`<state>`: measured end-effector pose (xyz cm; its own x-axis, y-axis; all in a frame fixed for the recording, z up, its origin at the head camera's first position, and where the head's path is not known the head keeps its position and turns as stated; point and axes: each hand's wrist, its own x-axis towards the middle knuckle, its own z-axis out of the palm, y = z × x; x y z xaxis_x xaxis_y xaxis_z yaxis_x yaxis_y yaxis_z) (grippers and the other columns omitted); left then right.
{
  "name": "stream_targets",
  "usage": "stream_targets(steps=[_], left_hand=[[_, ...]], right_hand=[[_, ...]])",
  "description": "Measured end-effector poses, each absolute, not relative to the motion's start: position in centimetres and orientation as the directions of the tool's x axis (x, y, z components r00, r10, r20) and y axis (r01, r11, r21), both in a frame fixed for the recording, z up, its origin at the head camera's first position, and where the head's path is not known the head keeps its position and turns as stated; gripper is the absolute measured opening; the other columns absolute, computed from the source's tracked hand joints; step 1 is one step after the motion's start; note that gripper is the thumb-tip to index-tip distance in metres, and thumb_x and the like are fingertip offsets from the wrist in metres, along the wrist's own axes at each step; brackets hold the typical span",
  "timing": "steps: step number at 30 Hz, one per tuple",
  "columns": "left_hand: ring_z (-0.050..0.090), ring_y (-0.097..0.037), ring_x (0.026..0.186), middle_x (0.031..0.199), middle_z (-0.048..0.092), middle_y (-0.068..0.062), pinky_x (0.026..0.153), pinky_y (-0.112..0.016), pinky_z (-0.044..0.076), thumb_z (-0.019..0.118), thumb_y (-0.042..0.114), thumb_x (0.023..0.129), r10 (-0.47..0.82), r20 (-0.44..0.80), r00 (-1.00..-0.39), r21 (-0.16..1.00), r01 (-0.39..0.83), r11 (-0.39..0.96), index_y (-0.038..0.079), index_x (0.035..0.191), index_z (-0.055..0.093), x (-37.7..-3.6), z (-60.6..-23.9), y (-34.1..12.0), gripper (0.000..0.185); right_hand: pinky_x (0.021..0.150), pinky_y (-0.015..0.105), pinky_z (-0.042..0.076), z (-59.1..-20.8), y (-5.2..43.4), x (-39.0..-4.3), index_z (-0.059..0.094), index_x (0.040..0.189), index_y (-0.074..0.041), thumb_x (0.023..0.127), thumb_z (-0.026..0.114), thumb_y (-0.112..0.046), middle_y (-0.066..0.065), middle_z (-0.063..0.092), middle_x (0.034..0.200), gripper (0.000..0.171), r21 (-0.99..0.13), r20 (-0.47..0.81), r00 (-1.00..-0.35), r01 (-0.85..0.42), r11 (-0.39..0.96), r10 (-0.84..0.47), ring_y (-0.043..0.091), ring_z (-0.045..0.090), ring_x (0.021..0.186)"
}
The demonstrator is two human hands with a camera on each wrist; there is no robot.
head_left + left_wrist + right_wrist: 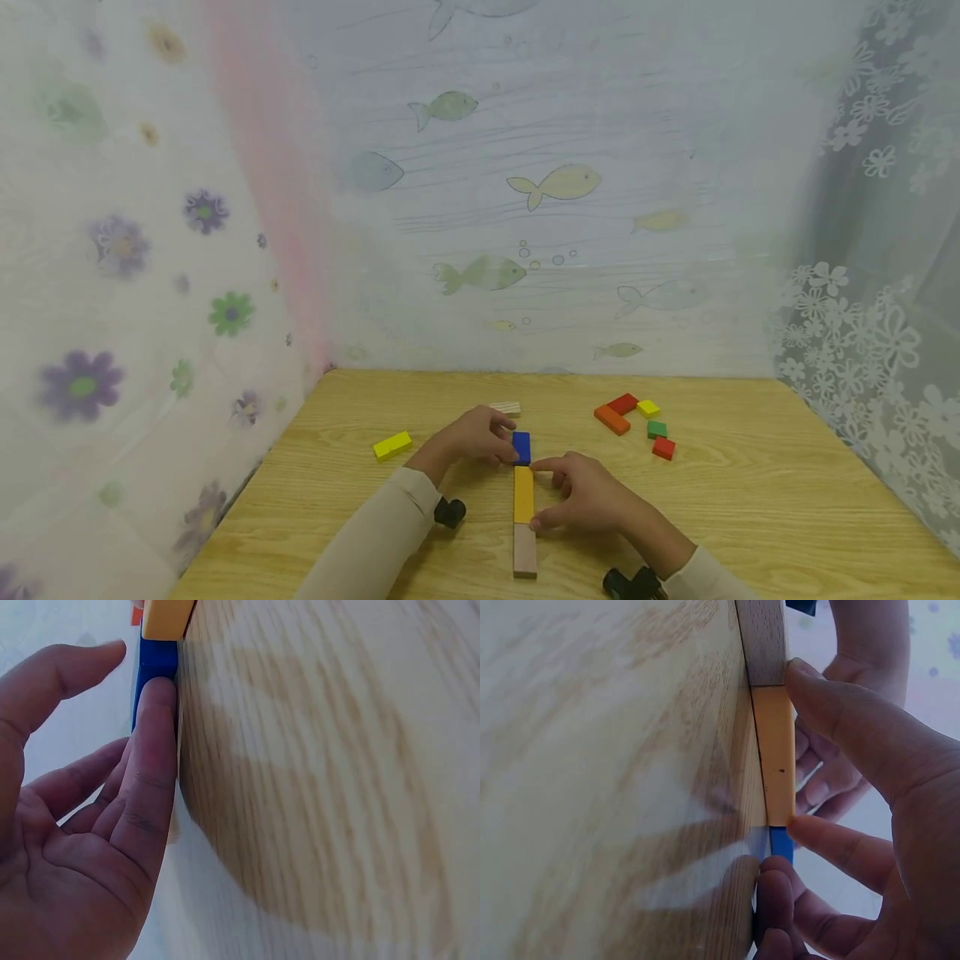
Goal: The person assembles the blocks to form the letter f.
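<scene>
Now, short of the counter's (315,492) far edge, the yellow-orange block (523,494), likely light, rigid, best pinched by its sides, is spanned by wide right-hand fingers (851,851), the blue block (522,446) touched by parted left-hand fingers (152,750).

a blue block (522,447), an orange block (524,495) and a wooden block (525,552) lie flat end to end in 1 row.

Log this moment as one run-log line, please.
left hand: touching blue block | right hand: touching orange block | row, near to far: plain wood block, orange, blue | far left: yellow block
</scene>
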<state>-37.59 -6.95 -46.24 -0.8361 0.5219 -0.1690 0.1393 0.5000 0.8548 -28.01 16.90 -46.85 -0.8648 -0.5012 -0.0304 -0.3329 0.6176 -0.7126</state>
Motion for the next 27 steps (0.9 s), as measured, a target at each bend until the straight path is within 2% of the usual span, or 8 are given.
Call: stream_targets(steps=[7, 13, 27], left_hand=[[0.072, -0.020, 0.079, 0.100, 0.073, -0.005, 0.074, -0.035, 0.062, 0.086, 0.012, 0.084, 0.514, -0.154, -0.844, 0.847, 0.155, 0.508, -0.001, 0.140, 0.062, -37.60, -46.39, -7.02, 0.062], [0.072, -0.021, 0.076, 0.097, 0.073, -0.005, 0.073, -0.035, 0.062, 0.089, 0.014, 0.080, 0.518, -0.149, -0.843, 0.843, 0.166, 0.512, 0.004, 0.132, 0.068, -37.66, -46.45, -6.97, 0.057], [0.071, -0.020, 0.077, 0.099, 0.074, -0.004, 0.072, -0.034, 0.062, 0.091, 0.012, 0.078, 0.510, -0.153, -0.846, 0.841, 0.159, 0.517, 0.006, 0.128, 0.071, -37.66, -46.54, -6.94, 0.054]], right_hand=[[0.072, 0.033, 0.050, -46.74, 16.83, -28.08, 0.065, 0.141, -0.016, 0.077, 0.092, -0.042, 0.006, 0.062, 0.104, 0.074, -0.703, -0.025, -0.858, -0.350, 0.620, -0.512, 0.020, 0.057, 0.090], [0.071, 0.031, 0.049, -46.88, 16.91, -28.20, 0.065, 0.141, -0.016, 0.076, 0.092, -0.045, 0.005, 0.061, 0.102, 0.076, -0.695, -0.022, -0.861, -0.352, 0.627, -0.508, 0.019, 0.055, 0.088], [0.071, 0.032, 0.050, -47.05, 16.90, -28.19, 0.066, 0.141, -0.017, 0.075, 0.092, -0.047, 0.003, 0.062, 0.101, 0.078, -0.684, -0.033, -0.865, -0.345, 0.642, -0.501, 0.018, 0.055, 0.089]])
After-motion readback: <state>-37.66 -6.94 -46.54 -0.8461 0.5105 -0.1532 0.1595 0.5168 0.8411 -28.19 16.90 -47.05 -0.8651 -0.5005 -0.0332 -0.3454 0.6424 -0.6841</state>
